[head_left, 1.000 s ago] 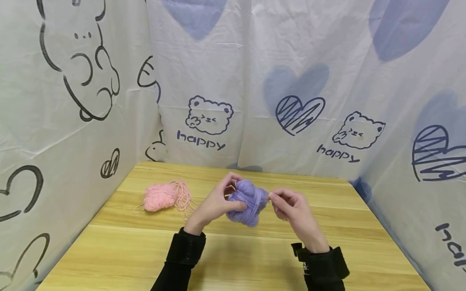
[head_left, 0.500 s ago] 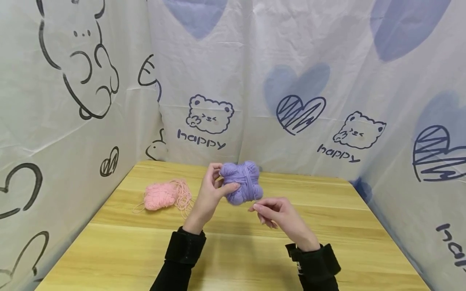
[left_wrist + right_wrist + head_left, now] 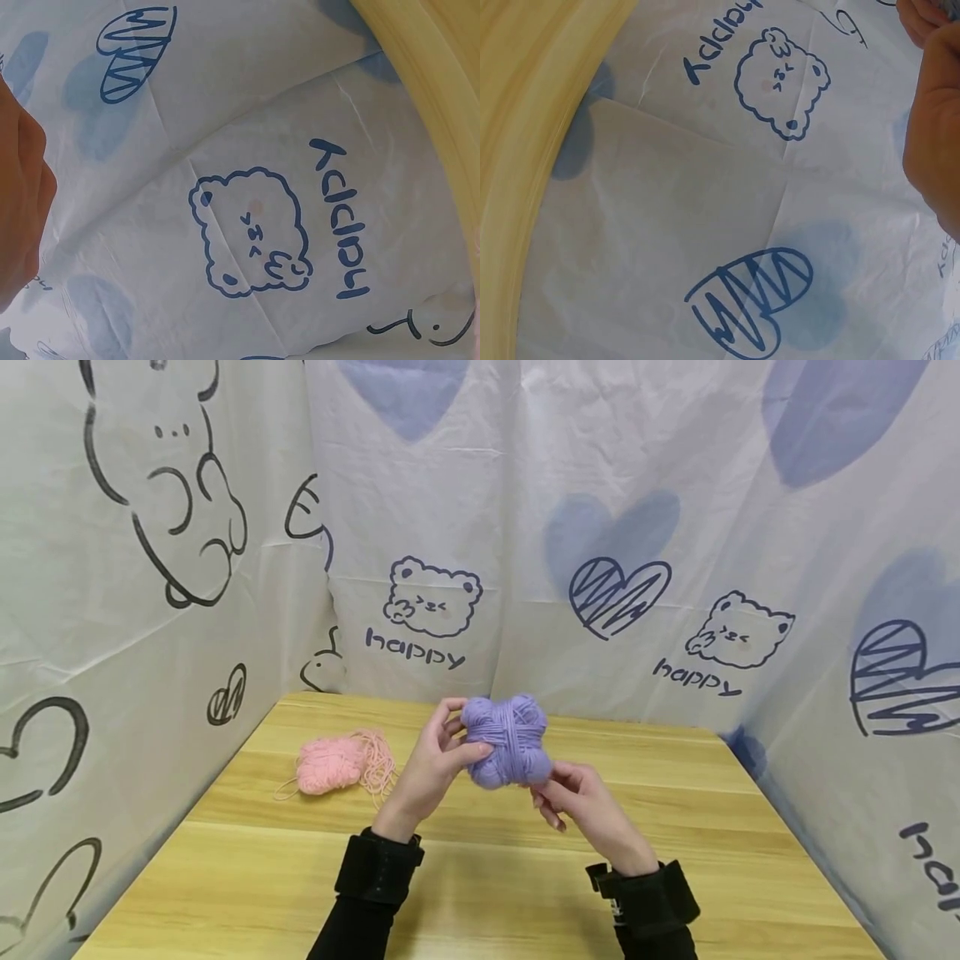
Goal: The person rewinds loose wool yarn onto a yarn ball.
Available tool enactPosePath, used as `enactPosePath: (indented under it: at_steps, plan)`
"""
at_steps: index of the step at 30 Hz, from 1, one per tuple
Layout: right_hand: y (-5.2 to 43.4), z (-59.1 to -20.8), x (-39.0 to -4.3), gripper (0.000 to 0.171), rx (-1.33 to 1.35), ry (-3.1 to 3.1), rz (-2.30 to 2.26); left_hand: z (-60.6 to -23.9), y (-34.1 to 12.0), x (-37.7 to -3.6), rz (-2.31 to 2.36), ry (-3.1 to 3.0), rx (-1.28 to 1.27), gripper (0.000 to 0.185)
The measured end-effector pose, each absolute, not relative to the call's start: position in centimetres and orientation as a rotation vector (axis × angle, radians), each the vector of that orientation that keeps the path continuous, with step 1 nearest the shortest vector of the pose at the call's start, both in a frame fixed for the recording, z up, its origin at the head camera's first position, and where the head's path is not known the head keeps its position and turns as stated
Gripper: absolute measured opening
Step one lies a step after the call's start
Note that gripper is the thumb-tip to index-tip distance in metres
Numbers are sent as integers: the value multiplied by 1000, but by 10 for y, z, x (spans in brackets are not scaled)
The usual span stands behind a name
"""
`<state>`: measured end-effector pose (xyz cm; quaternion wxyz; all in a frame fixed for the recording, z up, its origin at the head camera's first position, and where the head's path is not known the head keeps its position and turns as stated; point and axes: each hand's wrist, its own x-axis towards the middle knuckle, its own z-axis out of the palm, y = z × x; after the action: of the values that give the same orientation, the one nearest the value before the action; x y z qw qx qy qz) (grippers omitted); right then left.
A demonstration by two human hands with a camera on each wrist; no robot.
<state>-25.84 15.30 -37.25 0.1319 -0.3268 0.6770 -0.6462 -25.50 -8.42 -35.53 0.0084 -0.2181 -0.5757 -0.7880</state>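
Note:
A lobed ball of purple yarn [image 3: 510, 742], bound across its middle with crossing strands, is held up over the table in the head view. My left hand [image 3: 423, 768] grips it from the left, thumb across its front and fingers behind. At its lower right lobe, my right hand [image 3: 588, 810] has thumb and index finger pinched together on the yarn, fingertips partly hidden by the ball. In the left wrist view only a piece of the left hand [image 3: 21, 202] shows at the left edge. The right wrist view catches the right hand [image 3: 937, 135] at its right edge.
A pink yarn skein [image 3: 330, 766] lies on the wooden table [image 3: 480, 893] to the left, its loose strands [image 3: 378, 768] spread beside it toward my left forearm. White printed cloth [image 3: 525, 527] hangs behind the table and along both sides.
The purple ball has risen and turned so its bound face shows, then shifted slightly right. My right hand has come left and down to the lower right lobe. The pink skein stays put.

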Motion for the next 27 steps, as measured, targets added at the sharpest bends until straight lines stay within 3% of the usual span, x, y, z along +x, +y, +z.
enactPosePath:
  at_steps: [4,9,12,16,22,27]
  plan:
    - [149,-369,-252,29,-877,1946,-1943,-354,-82,-253,-2438,-1821,-605,56]
    - [143,-366,-248,50,-823,1837,-1997,-355,-76,-252,-2372,-1852,-474,53]
    - [137,-368,-248,53,-738,1800,-1995,-358,-71,-250,-2352,-1919,-431,53]
    - [129,-376,-257,44,-561,1797,-2084,-362,-66,-250,-2307,-2080,-408,55]
    - [153,-394,-281,15,-292,1768,-2288,-366,-71,-253,-2137,-2267,-303,64]
    - [193,-411,-299,14,-110,1845,-2308,-369,-89,-250,-2000,-2350,-198,64]
